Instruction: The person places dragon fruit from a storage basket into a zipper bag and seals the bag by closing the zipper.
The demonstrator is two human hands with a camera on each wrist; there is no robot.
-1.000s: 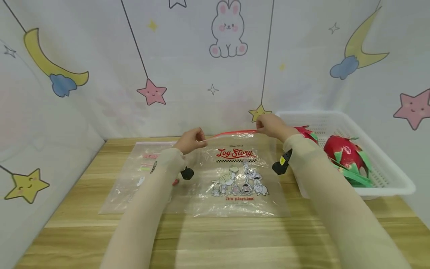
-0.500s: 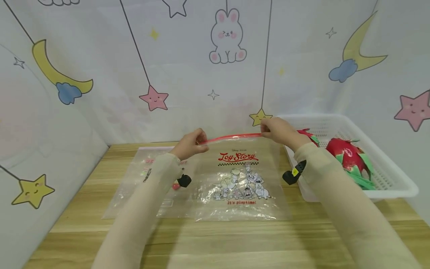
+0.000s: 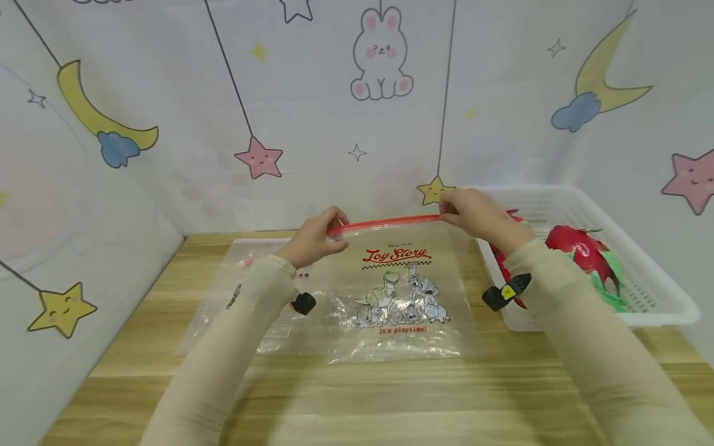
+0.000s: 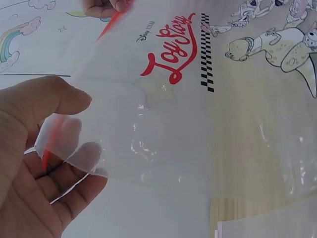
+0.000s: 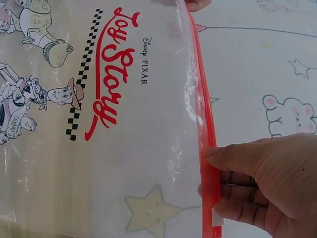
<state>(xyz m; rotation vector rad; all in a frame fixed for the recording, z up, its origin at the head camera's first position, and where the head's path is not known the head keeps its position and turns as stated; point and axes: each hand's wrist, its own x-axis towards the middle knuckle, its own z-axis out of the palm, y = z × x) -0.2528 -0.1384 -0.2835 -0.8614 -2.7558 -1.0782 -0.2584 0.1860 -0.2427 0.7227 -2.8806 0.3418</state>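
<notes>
A clear zip-lock bag point(image 3: 390, 279) with a red zip strip and Toy Story print is held up by its top edge. My left hand point(image 3: 313, 238) grips the bag's top left corner; in the left wrist view, the thumb lies on one side and the fingers point(image 4: 81, 191) behind the film. My right hand point(image 3: 474, 215) pinches the strip near its right end. A white zip slider point(image 5: 217, 216) touches the right fingertips in the right wrist view. The zip strip point(image 5: 207, 134) looks pressed together along the part that shows. Left of it, a second clear bag point(image 3: 268, 344) lies flat, partly covered by my left arm.
A white plastic basket point(image 3: 664, 297) stands on the right, holding red-and-green dragon fruit toys point(image 3: 582, 251). The wooden table point(image 3: 401, 402) ends at a printed cloth backdrop point(image 3: 312, 93) behind and to the left.
My right hand has moved to the right, and the red strip between my hands has gone from bowed to nearly straight. My left hand still holds its corner.
</notes>
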